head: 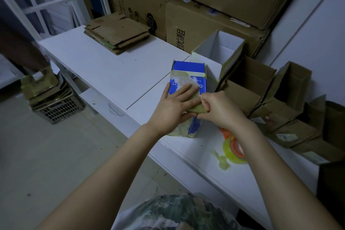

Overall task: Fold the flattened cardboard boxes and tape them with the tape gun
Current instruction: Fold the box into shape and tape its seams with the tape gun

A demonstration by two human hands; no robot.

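On the white table (112,73) before me lies one blue box (188,78), patched with yellowish tape. My left hand (173,110) presses flat on it with straight fingers, and my right hand (222,110) pinches its taped near edge with curled fingers. Just behind stands one white box (220,48), open-topped, its white inside showing. At least three open brown boxes (252,84) crowd the right side. One orange tape gun (234,145) lies under my right forearm. One stack of flattened boxes (115,33) sits at the far end, and a crate (59,110) on the floor carries more flattened cardboard.
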